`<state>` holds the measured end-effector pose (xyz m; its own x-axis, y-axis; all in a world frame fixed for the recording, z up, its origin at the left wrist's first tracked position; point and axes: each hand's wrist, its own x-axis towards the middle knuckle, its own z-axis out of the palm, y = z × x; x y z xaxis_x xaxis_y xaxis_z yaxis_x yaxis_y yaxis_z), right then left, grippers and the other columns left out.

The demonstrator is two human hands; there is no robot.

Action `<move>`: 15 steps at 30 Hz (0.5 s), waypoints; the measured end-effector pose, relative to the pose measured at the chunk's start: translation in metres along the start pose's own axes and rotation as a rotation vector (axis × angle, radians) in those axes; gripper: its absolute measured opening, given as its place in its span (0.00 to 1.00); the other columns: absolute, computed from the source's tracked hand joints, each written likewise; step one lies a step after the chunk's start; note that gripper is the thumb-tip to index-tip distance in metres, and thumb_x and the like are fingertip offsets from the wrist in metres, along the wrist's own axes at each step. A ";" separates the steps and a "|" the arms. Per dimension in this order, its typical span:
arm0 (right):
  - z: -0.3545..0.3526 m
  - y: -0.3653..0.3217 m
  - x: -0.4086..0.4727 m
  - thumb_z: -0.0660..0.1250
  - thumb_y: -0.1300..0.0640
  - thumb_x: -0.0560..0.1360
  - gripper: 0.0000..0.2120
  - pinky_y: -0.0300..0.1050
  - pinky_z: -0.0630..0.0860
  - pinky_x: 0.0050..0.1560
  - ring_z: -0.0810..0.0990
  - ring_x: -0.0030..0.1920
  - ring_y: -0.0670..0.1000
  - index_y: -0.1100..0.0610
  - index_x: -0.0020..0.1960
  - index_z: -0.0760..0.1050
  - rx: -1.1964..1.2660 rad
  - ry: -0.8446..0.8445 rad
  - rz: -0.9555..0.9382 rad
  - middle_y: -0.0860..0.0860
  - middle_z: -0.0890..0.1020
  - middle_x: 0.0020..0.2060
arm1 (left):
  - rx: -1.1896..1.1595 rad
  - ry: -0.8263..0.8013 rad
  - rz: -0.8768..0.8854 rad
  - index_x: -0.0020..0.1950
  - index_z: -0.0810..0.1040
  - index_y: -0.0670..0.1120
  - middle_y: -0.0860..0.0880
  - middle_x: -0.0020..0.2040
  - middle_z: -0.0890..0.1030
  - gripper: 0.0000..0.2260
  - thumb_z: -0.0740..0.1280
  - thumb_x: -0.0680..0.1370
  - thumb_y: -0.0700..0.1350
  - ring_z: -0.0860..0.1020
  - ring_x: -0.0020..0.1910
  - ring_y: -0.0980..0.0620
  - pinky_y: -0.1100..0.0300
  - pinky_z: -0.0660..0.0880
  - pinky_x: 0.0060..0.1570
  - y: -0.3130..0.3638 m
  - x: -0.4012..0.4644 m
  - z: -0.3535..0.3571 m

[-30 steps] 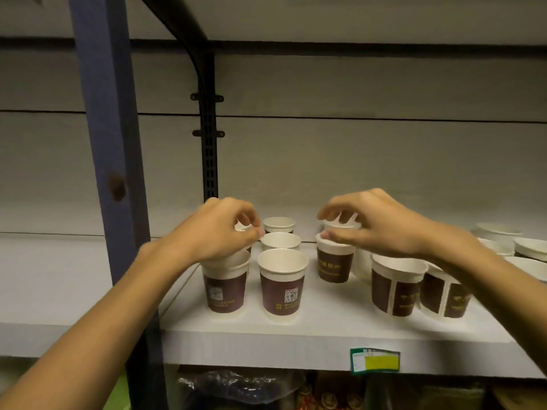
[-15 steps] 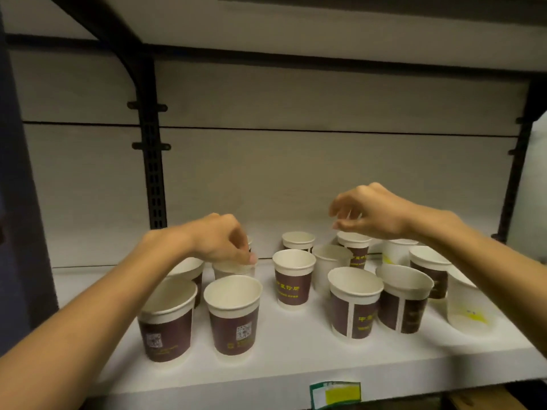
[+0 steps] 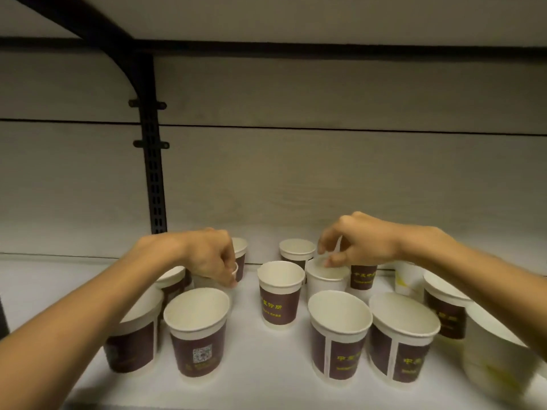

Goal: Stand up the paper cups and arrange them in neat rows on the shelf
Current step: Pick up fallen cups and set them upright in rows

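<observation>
White shelf board (image 3: 251, 389), dimly lit, backed by a pale wood-grain panel (image 3: 325, 179) with a black slotted upright (image 3: 154, 184) at left. Upright paper cups (image 3: 279, 294) are spread across the board, loosely grouped, rows uneven. Left hand (image 3: 207, 255) is pinched on the rim of a white cup (image 3: 234, 269) at left-centre. Right hand (image 3: 361, 241) is held over a white cup's (image 3: 325, 284) rim, thumb and fingertips nearly together; contact cannot be told.

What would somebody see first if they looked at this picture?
Two bare hands reaching in: the left hand pinching a cup rim at centre-left, the right hand over a white cup. Around them, brown-and-white paper cups stand crowded on the white shelf.
</observation>
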<state>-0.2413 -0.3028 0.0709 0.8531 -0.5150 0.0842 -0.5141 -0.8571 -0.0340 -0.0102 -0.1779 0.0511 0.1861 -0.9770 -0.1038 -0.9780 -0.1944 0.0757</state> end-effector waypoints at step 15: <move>0.004 -0.011 -0.016 0.70 0.57 0.72 0.05 0.36 0.70 0.40 0.77 0.39 0.47 0.57 0.46 0.81 -0.155 0.006 -0.031 0.49 0.83 0.38 | 0.023 0.241 0.053 0.40 0.81 0.49 0.50 0.40 0.82 0.06 0.70 0.74 0.50 0.78 0.41 0.51 0.58 0.76 0.41 -0.002 -0.018 -0.022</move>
<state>-0.2488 -0.2855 0.0658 0.8686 -0.4875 0.0884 -0.4952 -0.8600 0.1232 -0.0096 -0.1614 0.0745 0.1488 -0.9790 0.1396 -0.9884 -0.1429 0.0516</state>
